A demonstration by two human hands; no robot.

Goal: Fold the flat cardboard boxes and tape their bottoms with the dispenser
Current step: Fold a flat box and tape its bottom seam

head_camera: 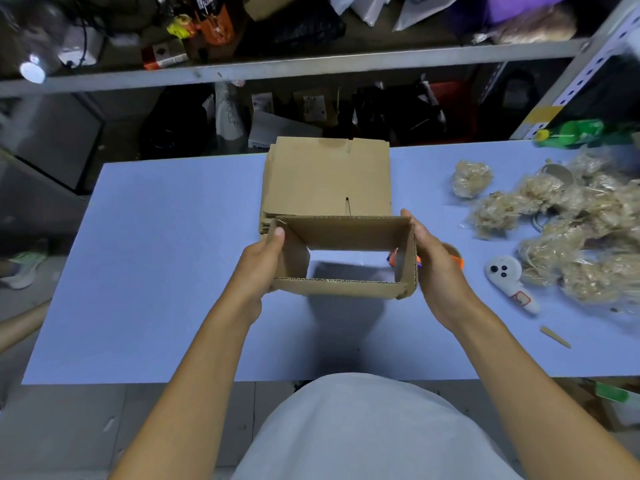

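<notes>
Both forearms are bare, with no sleeves showing down to the bare left hand [258, 268] and bare right hand [438, 268]. The person wears a plain pale grey-white garment [363, 431], probably a T-shirt, unmarked.

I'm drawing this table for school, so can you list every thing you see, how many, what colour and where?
opened brown cardboard box: one, brown, held above the table's middle, both ends open
stack of flat brown cardboard boxes: one stack, brown, far middle of table
orange tape dispenser: one, orange, mostly hidden behind the right hand
white handheld gadget with black buttons: one, white, right of the box
crumpled balls of tan used tape: many, tan, right side of table
green plastic bottle: one, green, far right corner
small tan stick: one, near right edge
blue table: one, light blue
grey metal shelf: one, behind table, cluttered
left hand: grips box's left wall
right hand: rests on box's right wall
</notes>
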